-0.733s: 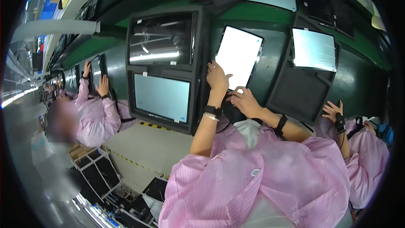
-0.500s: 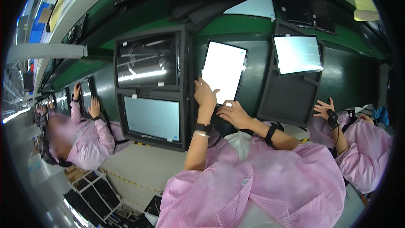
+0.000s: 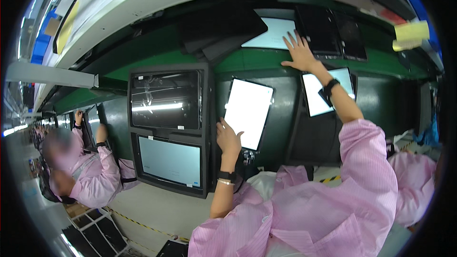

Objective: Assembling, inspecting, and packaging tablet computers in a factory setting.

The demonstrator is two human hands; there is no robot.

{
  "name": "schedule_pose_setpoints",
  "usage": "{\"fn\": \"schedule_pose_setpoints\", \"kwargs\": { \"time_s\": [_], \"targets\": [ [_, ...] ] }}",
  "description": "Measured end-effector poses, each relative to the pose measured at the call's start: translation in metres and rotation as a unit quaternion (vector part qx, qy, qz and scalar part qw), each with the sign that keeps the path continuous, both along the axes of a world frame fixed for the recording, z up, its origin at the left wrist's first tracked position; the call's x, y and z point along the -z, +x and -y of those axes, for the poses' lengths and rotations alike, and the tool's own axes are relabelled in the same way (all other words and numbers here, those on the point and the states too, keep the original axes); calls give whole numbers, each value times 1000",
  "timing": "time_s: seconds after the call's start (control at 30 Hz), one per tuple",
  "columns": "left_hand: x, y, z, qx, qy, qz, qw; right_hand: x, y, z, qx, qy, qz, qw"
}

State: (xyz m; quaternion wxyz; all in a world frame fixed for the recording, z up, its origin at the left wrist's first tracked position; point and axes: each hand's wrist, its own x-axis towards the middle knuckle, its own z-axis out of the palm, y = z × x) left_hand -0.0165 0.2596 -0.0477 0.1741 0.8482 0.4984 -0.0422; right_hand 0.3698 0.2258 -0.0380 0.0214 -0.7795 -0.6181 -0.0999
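Note:
A tablet (image 3: 250, 112) with a bright white screen lies slantwise on the dark bench in front of me. My left hand (image 3: 229, 139) is at its lower left edge, fingers along the side and thumb over the screen. My right hand (image 3: 301, 54) is stretched out to the far side, fingers spread and holding nothing. Its fingertips reach over the edge of another lit tablet (image 3: 266, 35) on the green strip; whether they touch it I cannot tell. My right forearm passes over a third lit tablet (image 3: 316, 96), hiding part of it.
On the left, a black foam tray (image 3: 206, 128) holds a dark wrapped screen (image 3: 165, 99) and a pale lit one (image 3: 170, 160). Black sheets (image 3: 219, 31) and dark panels (image 3: 318, 31) lie at the back. One co-worker (image 3: 95, 181) sits left, another (image 3: 414, 185) right.
My right hand has left the near edge of the white-screen tablet and reached far forward to the right. My left hand stays by that tablet. The view has shifted, so the bench appears lower.

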Motion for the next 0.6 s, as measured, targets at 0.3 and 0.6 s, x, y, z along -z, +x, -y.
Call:
{"fn": "schedule_pose_setpoints", "kwargs": {
  "time_s": [0.3, 0.6],
  "targets": [
    [-9, 4, 2, -54, -61, 13, 997, 19, 65, -44, -74, -235, -93, 965],
    [-3, 2, 0, -58, -43, 26, 997, -17, 45, -84, -42, -172, 88, 980]
  ]
}}
